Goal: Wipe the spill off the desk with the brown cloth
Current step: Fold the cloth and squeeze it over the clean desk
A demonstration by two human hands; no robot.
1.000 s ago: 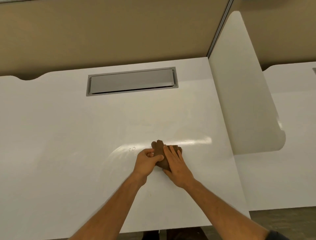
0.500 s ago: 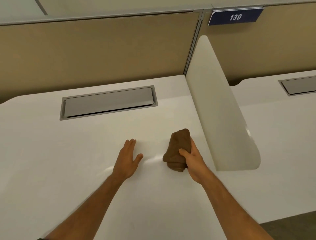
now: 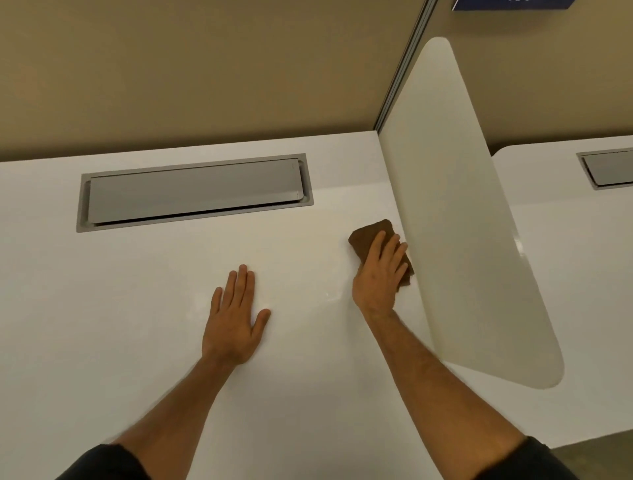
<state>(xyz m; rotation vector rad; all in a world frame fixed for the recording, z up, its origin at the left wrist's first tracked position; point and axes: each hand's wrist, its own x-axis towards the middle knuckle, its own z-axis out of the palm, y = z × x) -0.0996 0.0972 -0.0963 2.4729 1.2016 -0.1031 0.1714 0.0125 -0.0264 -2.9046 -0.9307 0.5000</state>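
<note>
Two hands on desk (image 3: 137, 308): right hand (image 3: 378, 274) presses brown cloth (image 3: 371, 233).

Glossy smooth white desk (image 3: 137, 308), matt brown cloth (image 3: 368, 234)

Two bare hands are counted: a left hand (image 3: 236, 320) and a right hand (image 3: 378, 274). One folded brown cloth (image 3: 371, 231) is seen. Two glossy white surfaces are counted, a near surface (image 3: 137, 308) and a neighbouring surface (image 3: 582, 257). Two grey rectangular metal hatches are counted, a large hatch (image 3: 193, 192) and a partly cropped hatch (image 3: 608, 169). One rounded white divider panel (image 3: 462, 222) and one dark blue sign (image 3: 513, 4) are seen.
</note>
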